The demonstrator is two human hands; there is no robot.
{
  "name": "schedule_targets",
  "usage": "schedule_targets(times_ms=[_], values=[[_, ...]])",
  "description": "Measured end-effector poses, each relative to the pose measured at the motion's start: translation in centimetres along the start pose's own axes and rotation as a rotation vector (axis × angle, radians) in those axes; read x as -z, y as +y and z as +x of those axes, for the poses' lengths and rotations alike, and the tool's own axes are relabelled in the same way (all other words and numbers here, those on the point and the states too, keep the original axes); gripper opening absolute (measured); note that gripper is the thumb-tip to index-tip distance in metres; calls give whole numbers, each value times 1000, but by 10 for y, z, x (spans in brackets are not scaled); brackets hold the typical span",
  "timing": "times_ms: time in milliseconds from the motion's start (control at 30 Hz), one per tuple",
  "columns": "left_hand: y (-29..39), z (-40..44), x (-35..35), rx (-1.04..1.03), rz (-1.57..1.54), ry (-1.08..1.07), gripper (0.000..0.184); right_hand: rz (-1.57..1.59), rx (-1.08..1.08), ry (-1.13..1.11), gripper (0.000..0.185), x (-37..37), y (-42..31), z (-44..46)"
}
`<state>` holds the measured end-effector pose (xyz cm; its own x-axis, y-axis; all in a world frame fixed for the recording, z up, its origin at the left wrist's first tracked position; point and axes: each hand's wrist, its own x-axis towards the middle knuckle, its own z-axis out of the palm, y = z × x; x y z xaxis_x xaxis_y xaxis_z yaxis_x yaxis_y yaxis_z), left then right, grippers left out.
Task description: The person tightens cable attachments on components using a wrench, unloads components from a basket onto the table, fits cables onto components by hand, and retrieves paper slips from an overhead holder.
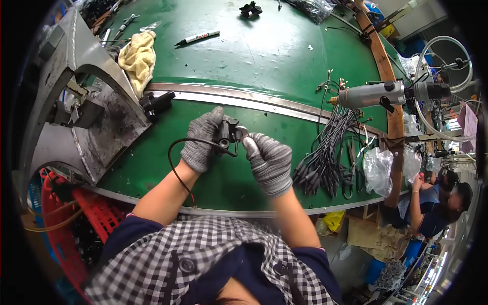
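Both hands wear grey knit gloves above the green bench. My left hand (203,138) is closed around a black part (225,137) with a round hole on its near side. A thin black cable (175,145) runs from this part, loops over my left wrist and hangs down to a reddish end. My right hand (269,161) is closed, thumb and forefinger pinching a small shiny metal piece (242,133) against the right side of the black part. What the metal piece is cannot be made out.
A bundle of black cables (330,152) lies right of my hands, under a hanging power driver (371,95). A metal rail (264,105) crosses the bench. A metal fixture (96,112), yellow cloth (138,58) and paint marker (197,39) lie beyond. A co-worker (432,203) is at far right.
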<state>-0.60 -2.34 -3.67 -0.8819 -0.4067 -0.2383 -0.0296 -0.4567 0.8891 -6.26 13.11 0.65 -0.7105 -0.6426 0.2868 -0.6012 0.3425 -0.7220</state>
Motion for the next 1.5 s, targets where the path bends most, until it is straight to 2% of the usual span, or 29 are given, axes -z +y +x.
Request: schedule_targets(times_ms=[67,133,233,300,367,433,467,567,633,700,767,833,900,933,967,1000,1067,1133,1167,1233,1300,1400,1467,1500], values=[[-11,2,1,-46,5,13,36,150,-138,123,12,-11,1,-8],[-19,4,1,-140,16,33,36,148,-142,157,11,-19,2,-15],[-13,1,3,-128,118,10,35,133,-135,218,10,-19,3,-19],[-5,1,5,-132,165,10,35,119,-115,161,10,-8,7,-19],[9,1,6,-240,80,47,33,115,-91,132,10,2,14,-20],[24,1,7,-316,35,68,32,-249,-78,-112,10,10,38,-25],[30,-3,5,-275,80,89,31,-435,-73,-229,11,12,43,-26],[39,-12,-2,-209,165,107,29,-386,18,-123,15,14,36,-24],[36,-17,-13,-379,647,17,29,-393,50,-35,17,14,36,-25],[31,-20,-22,-571,726,-23,26,156,-100,135,22,5,44,-20],[22,-20,-19,-441,625,-91,25,628,-199,194,29,7,42,-16],[17,-15,-18,-566,645,-118,25,1393,-468,-71,36,1,58,-19],[4,-5,-7,-543,654,-142,28,1032,-271,-201,40,-10,67,-14],[1,-3,-6,-554,641,-179,28,1033,-226,-135,37,-19,65,-18],[4,-2,-9,-531,479,-166,28,1034,-173,-72,34,-24,56,-21],[4,-1,-12,-497,319,-153,29,1018,-166,-40,34,-23,49,-24],[-6,3,-14,-449,219,-210,28,1014,-434,-236,20,-19,37,-27],[-15,5,-10,-335,34,-233,26,985,-388,-254,18,-17,37,-31],[-20,9,-6,-345,31,-240,26,968,-351,-293,16,-18,37,-32],[-32,22,6,-392,140,-135,27,951,-309,-334,15,-33,40,-37],[-30,35,18,-417,189,-81,28,601,-52,-479,16,-49,48,-41],[-24,47,50,-148,-131,-17,35,500,-25,-540,20,-27,11,-60],[-38,72,71,-144,-202,25,35,471,11,-586,23,-22,2,-73],[-48,83,80,-130,-277,55,34,383,-12,-515,26,-25,8,-80]])
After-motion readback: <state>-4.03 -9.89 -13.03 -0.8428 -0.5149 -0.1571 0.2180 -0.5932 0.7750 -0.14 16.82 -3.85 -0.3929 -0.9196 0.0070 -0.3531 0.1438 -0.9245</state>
